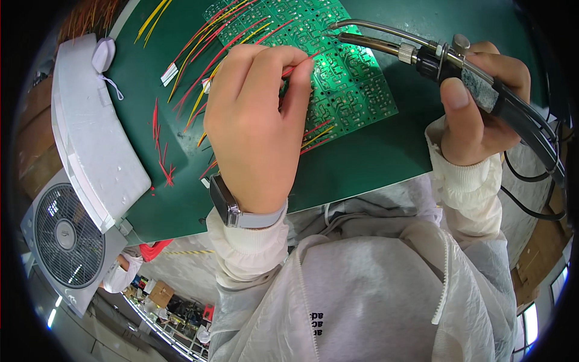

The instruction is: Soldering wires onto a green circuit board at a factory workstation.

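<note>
A green circuit board panel [377, 102] lies on the green work surface [362, 154], with red and yellow wires attached along its left and lower parts. Over the board's left side, my left hand [253, 114] is closed in a pinch on a thin red wire [316, 55], whose end points at the board. My right hand [485, 111] grips a soldering iron [431, 65] that has a thin metal feed tube running along it. Its tip is over the upper middle of the board, near that wire end; whether they touch is unclear. My left palm hides part of the wires.
Red wire pieces [159, 145] lie left of my left hand, and yellow wires [151, 21] lie farther back. A long white foam piece [99, 139] runs along the left edge, beside a box fan [66, 232]. Black cables [534, 214] hang below my right hand.
</note>
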Motion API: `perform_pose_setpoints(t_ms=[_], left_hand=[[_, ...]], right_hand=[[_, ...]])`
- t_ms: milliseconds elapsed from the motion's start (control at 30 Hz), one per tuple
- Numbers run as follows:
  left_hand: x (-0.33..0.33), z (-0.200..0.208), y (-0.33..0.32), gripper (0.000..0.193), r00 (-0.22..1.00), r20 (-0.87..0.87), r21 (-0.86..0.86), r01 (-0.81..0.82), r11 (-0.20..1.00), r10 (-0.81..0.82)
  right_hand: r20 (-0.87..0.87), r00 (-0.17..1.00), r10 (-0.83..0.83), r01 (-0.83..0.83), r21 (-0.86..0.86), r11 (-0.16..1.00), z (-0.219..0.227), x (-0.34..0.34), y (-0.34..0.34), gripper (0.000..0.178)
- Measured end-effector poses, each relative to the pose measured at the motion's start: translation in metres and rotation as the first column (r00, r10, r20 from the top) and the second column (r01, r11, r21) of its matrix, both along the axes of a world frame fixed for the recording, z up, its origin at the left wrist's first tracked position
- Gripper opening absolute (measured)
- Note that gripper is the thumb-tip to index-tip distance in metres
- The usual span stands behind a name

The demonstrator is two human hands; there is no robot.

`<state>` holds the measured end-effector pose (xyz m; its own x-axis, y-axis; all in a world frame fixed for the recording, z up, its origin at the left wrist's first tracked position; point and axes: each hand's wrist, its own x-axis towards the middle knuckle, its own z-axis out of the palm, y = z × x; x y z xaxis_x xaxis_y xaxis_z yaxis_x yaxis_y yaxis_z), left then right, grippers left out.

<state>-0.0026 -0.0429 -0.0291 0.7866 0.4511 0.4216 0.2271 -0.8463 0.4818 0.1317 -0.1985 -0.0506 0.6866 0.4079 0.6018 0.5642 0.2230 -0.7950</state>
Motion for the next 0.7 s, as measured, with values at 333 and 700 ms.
perform_pose_setpoints(t_ms=[333,700], left_hand=[[0.0026,-0.0051,-0.0054,0.015,0.992,0.053,-0.11,-0.111,0.988,0.117],[0.0013,-0.0066,-0.003,0.014,0.991,0.061,-0.141,-0.11,0.984,0.119]], right_hand=[[0.017,1.0,0.004,-0.003,-0.022,1.0,0.0009,0.001,-0.0018,0.033],[0.005,1.0,0.031,-0.03,-0.05,0.998,0.0017,-0.0017,0.0012,0.031]])
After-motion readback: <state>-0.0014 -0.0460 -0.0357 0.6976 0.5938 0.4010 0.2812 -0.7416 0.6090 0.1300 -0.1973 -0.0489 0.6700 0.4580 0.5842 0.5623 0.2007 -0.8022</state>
